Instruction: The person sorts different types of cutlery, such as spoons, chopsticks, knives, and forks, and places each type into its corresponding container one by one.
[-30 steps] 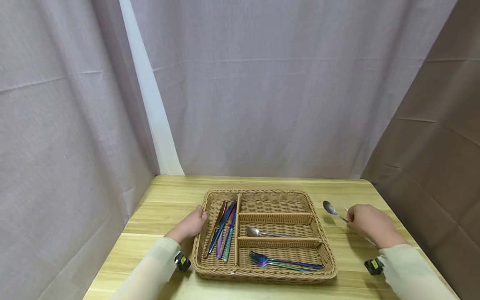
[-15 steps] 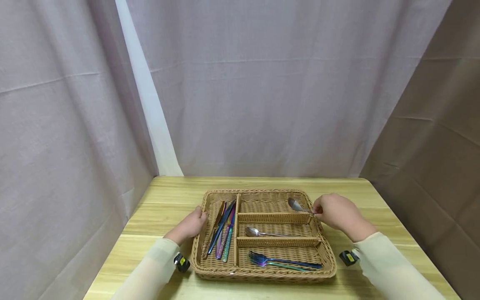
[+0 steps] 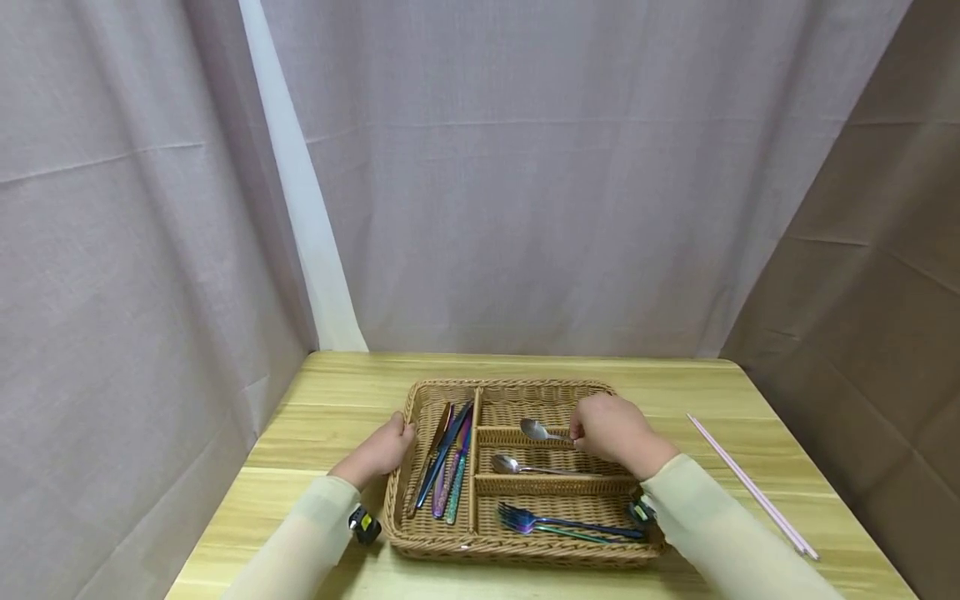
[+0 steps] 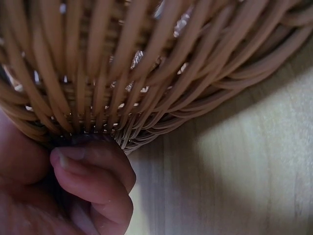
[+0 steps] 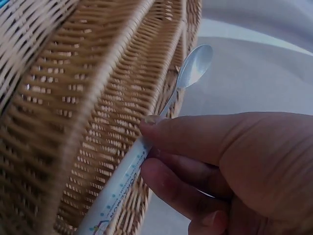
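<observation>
My left hand (image 3: 384, 447) grips the left side of a wicker cutlery basket (image 3: 525, 550), its fingers curled against the woven wall (image 4: 161, 54) in the left wrist view. Thumb and fingers of my right hand (image 3: 615, 433) pinch a spoon (image 5: 194, 67) by its handle, which is white with printed dots and lettering. In the head view the bowl of that spoon points left, above the divider between the back and middle right compartments. Another metal spoon (image 3: 507, 463) lies in the middle compartment.
Several knives (image 3: 442, 467) lie in the basket's long left compartment. Blue and green forks (image 3: 555, 524) lie in the front right compartment. Pink chopsticks (image 3: 750, 483) rest on the wooden table (image 3: 360, 367) to the right. Grey curtains (image 3: 540, 208) surround the table.
My right hand has carried the spoon leftward from the table at right to over the basket, uncovering the chopsticks. The left hand has stayed on the basket.
</observation>
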Demonstrator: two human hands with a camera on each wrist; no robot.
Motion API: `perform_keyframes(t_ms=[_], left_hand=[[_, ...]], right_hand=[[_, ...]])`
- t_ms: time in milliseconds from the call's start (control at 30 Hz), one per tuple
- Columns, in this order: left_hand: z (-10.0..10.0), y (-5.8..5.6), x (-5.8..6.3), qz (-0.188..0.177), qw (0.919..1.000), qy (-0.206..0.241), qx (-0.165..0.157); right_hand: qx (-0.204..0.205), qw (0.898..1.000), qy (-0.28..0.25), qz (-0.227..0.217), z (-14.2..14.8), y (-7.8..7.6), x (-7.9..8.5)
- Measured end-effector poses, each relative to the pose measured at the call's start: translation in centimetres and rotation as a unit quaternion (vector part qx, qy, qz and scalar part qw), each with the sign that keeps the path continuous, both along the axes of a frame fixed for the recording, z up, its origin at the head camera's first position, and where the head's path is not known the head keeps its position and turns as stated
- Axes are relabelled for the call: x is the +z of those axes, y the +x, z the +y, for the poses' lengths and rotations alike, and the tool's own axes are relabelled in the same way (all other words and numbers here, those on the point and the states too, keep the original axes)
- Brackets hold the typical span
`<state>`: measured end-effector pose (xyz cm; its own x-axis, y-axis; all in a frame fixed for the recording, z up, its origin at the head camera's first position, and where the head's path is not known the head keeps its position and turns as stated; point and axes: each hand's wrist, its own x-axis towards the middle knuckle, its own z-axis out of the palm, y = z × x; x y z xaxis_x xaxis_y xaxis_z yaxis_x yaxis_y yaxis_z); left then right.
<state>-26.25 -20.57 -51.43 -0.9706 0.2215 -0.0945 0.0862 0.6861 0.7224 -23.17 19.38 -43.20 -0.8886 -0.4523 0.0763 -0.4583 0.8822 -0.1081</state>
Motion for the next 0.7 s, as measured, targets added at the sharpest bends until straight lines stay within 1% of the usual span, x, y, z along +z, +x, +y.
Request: perform_keyframes(t_ms=[167, 367, 467, 600, 700], left_hand=[[0.1, 0.1, 0.0, -0.004, 1.0000, -0.001, -0.003], [0.1, 0.1, -0.1, -0.001, 1.0000, 0.002, -0.007], [0.1, 0.1, -0.2, -0.006, 1.0000, 0.007, -0.003], [0.0, 0.0, -0.3, -0.010, 0.9999, 0.013, -0.001], [0.0, 0.0, -0.2, -0.005, 0.9999, 0.012, -0.003]], right_hand=[[-0.001, 1.000, 0.007, -0.001, -1.2, -0.1, -0.7], [0.007, 1.000, 0.001, -0.021, -2.0, -0.1, -1.3], [0.007, 1.000, 0.013, -0.024, -2.3, -0.4, -1.9], [-0.006, 0.999, 0.030, -0.029, -2.6, -0.9, -2.7], [-0.006, 0.999, 0.036, -0.033, -3.0, -1.1, -3.1]])
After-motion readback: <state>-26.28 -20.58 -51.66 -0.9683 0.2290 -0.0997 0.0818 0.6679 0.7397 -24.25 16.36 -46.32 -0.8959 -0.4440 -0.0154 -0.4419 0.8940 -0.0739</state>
